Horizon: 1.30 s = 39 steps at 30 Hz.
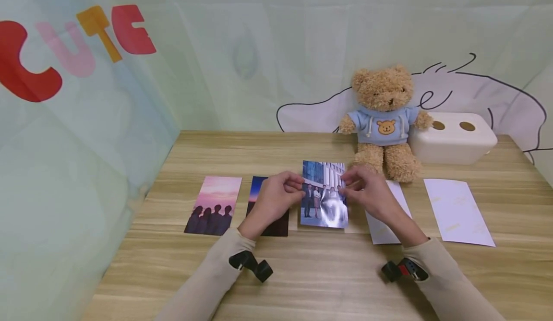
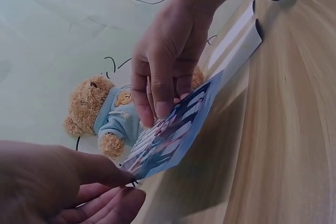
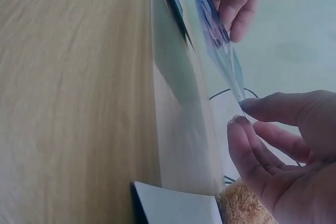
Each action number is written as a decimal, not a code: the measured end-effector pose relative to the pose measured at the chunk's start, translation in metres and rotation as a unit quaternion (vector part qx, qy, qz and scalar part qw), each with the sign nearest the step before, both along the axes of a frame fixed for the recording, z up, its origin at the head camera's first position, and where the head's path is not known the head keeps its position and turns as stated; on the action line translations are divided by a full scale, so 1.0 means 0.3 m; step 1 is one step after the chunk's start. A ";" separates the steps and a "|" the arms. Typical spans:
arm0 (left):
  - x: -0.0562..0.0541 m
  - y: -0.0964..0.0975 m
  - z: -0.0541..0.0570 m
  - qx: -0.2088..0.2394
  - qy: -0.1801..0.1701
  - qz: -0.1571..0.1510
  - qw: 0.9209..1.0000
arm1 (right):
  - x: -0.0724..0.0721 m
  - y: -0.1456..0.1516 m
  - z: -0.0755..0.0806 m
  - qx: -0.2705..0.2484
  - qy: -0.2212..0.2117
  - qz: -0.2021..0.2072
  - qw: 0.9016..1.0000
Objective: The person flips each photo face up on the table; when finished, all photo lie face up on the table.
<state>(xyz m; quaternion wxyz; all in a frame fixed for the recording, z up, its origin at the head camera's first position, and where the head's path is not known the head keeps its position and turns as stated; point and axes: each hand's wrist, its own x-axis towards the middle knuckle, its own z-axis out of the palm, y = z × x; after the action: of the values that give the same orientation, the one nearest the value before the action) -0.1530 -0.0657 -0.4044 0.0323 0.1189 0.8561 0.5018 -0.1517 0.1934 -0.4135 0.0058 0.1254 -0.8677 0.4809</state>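
A glossy photo of people standing before tall buildings is held up between both hands. My left hand pinches its left edge between thumb and fingers. The opposite edge is pinched by my right hand. In the left wrist view the photo is tilted, raised above the table with a shadow below. From the right wrist, the thumb and fingertips of the right hand meet at the photo's edge. A dark sunset photo lies partly hidden under the left hand.
A pink-sky photo with silhouettes lies at the left. On the right are two white cards, one partly behind the right arm, the other farther right. A teddy bear sits at the back beside a white box.
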 end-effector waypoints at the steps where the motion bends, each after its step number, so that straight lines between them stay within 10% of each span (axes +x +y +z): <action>1: -0.002 0.000 -0.004 -0.003 0.002 0.000 1.000 | 0.000 -0.001 0.000 0.001 -0.007 0.000 1.000; 15: -0.002 0.007 -0.025 -0.045 -0.013 -0.004 0.999 | -0.003 -0.009 -0.017 0.019 -0.067 -0.009 0.998; 39: -0.006 0.023 -0.055 -0.109 -0.013 -0.016 0.994 | 0.002 -0.020 -0.044 0.074 -0.041 0.003 0.996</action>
<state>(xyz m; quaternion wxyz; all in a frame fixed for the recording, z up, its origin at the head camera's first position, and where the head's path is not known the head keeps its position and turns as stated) -0.1546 -0.0589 -0.4210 0.0649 0.1219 0.9034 0.4061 -0.1510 0.1874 -0.4267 -0.0407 0.1087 -0.9001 0.4198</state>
